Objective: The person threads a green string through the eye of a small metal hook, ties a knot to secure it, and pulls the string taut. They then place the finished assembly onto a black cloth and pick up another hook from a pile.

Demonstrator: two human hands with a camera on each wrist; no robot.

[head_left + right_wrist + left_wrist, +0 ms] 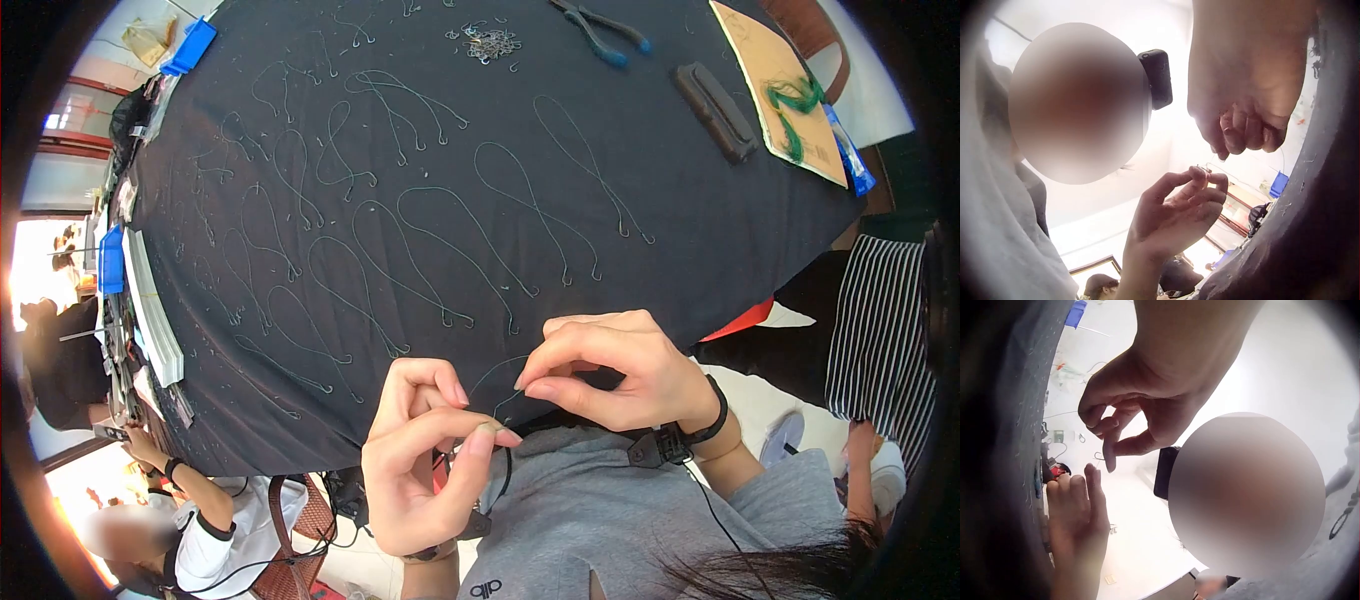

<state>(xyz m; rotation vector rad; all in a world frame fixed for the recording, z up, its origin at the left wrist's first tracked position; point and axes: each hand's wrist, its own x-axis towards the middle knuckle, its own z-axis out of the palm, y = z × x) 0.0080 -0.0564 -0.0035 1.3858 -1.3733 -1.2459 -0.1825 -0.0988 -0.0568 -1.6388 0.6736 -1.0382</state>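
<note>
Both hands work just off the near edge of the black cloth table, above a grey shirt. My left hand pinches a thin fishing line between thumb and forefinger. My right hand pinches the same line a little higher and to the right, its other fingers curled. The line arcs between the two pinches. In the left wrist view the left fingers point up toward the right hand, with a tiny hook-like bend between them. The right wrist view shows the right hand above the left hand.
Several finished line loops with hooks lie across the cloth. At the far edge are a pile of hooks, pliers, a black block and a card with green line. Another person sits lower left.
</note>
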